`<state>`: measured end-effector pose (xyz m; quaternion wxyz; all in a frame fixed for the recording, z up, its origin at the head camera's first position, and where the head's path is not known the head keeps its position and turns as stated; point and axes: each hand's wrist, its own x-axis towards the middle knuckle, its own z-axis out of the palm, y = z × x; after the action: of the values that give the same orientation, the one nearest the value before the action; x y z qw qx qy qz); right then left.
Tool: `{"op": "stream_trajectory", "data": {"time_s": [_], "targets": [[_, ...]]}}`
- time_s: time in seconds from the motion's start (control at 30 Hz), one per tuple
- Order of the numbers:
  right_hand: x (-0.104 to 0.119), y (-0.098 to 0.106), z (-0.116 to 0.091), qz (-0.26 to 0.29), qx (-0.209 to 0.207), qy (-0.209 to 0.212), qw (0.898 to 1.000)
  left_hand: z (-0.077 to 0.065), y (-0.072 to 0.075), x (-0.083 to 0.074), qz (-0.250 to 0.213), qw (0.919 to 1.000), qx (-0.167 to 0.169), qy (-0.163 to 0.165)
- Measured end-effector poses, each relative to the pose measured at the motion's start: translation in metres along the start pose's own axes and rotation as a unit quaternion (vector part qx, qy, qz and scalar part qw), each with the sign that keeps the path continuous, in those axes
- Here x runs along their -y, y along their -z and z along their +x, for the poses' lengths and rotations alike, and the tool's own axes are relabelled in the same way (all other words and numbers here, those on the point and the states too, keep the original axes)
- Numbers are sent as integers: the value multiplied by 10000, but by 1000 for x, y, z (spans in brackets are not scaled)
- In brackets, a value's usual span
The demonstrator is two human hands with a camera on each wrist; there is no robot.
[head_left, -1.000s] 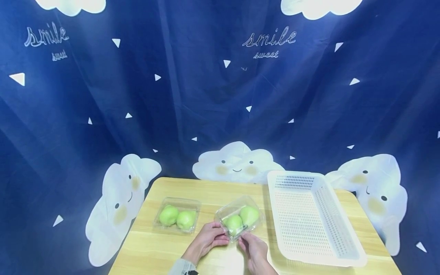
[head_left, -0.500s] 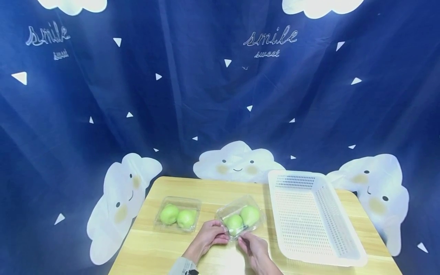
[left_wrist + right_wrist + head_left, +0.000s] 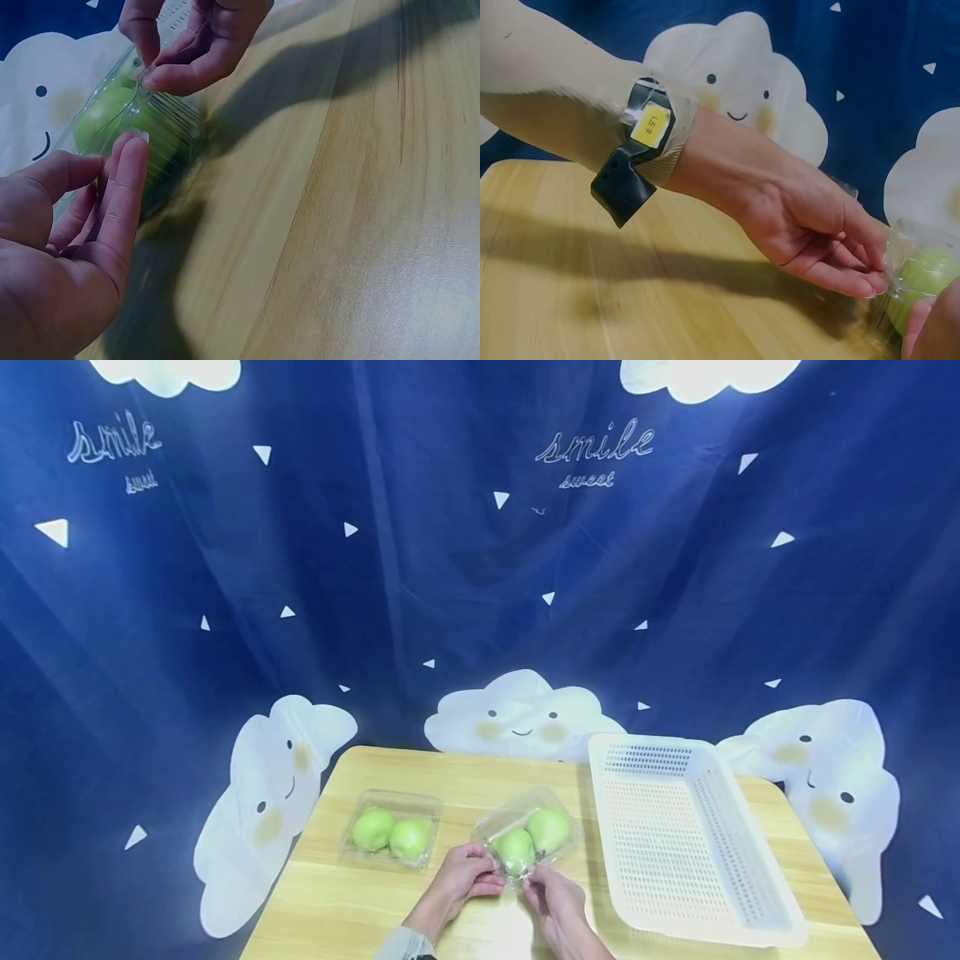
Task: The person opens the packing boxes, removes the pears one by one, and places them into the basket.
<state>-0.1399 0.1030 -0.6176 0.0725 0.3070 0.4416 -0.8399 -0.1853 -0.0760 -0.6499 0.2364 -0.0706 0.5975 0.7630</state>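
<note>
A clear plastic clamshell box (image 3: 493,820) sits turned at an angle near the middle of the table, with two green apples (image 3: 515,850) inside. My left hand (image 3: 459,878) pinches its near edge on the left between thumb and fingers. On the same edge, a little to the right, my right hand (image 3: 557,900) pinches with thumb and forefinger. In the left wrist view both hands' fingertips meet the clear rim (image 3: 137,97) close in front of the apples. A second clear box (image 3: 420,802), also with two green apples (image 3: 372,829), rests to the left, untouched.
A white perforated plastic basket (image 3: 750,843) stands on the right of the wooden table (image 3: 337,902). Behind the table hangs a blue curtain (image 3: 450,568) printed with clouds. A black wrist strap (image 3: 651,124) with a yellow label is on the left sleeve.
The head view has shifted slightly, moving the scene a little to the right. Both hands stay at the near edge of the box, with only slight finger movement.
</note>
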Motion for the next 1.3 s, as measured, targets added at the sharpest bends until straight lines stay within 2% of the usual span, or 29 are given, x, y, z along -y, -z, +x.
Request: {"op": "stream_trajectory", "data": {"time_s": [0.6,0.8,0.93,1.1,1.3], "targets": [[0,5,-6,63,-18,53,10000,1,-6,11,-3,9999,-112,58],[8,1,-9,138,121,-81,9998,-2,-7,11,-51,10000,45,41],[14,-8,-10,200,305,23,9993,-3,-8,12,-63,9997,237,69],[11,-9,-9,182,353,-36,9992,2,-2,17,-100,9999,134,23],[8,-8,-6,321,466,-3,9984,2,-1,13,-128,9998,112,38]]}}
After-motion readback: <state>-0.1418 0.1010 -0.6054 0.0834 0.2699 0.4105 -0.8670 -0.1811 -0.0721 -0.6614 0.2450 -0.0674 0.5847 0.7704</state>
